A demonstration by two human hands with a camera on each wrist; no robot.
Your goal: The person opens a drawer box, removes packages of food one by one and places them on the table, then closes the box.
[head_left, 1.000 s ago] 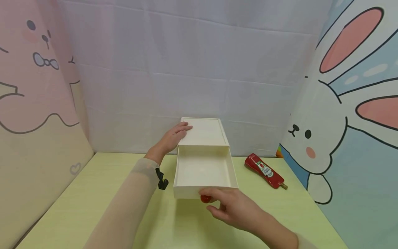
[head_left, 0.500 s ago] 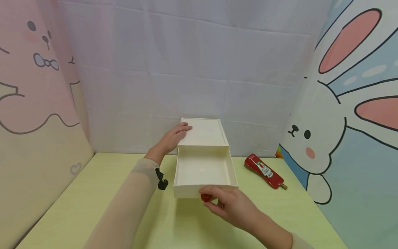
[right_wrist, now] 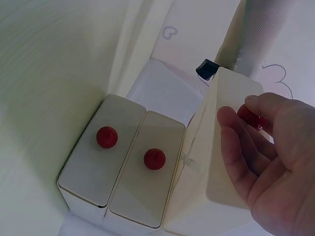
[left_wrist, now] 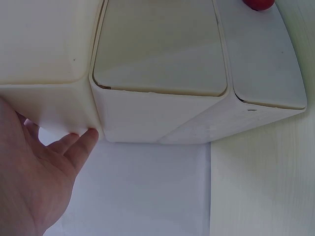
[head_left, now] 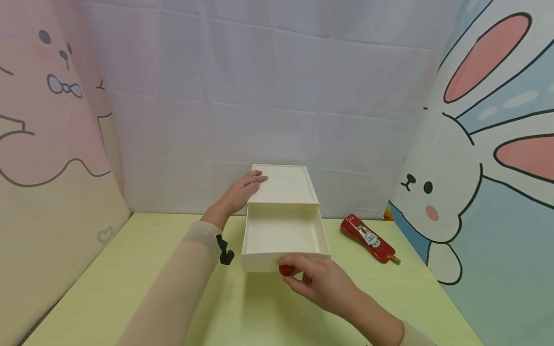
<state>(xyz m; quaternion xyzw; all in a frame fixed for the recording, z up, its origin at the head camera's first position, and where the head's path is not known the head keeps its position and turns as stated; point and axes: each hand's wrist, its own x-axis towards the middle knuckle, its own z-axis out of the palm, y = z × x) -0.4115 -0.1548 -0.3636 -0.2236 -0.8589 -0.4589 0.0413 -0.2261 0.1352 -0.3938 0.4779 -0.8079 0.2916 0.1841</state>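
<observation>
A white drawer unit (head_left: 283,182) stands at the back of the table with its top drawer (head_left: 285,230) pulled far out. The drawer's inside shows bare white walls. At its front, my right hand (head_left: 326,286) pinches the round red knob (head_left: 285,270) between thumb and index finger; the right wrist view shows this knob (right_wrist: 251,117) partly covered by the hand (right_wrist: 275,162). My left hand (head_left: 238,194) rests against the unit's left side, fingers reaching over the top edge. Two lower drawers with red knobs (right_wrist: 154,159) are pushed in.
A red pouch (head_left: 369,238) with a tomato label and a gold cap lies on the table (head_left: 173,240) right of the unit. A white curtain (head_left: 268,96) hangs behind. Cartoon-printed cloths (head_left: 450,202) flank both sides. A black strap clip (head_left: 226,251) sits on my left wrist.
The right thumb has come up to the red knob. The drawer front has shifted slightly away from me with the right hand. My left hand stays in place.
</observation>
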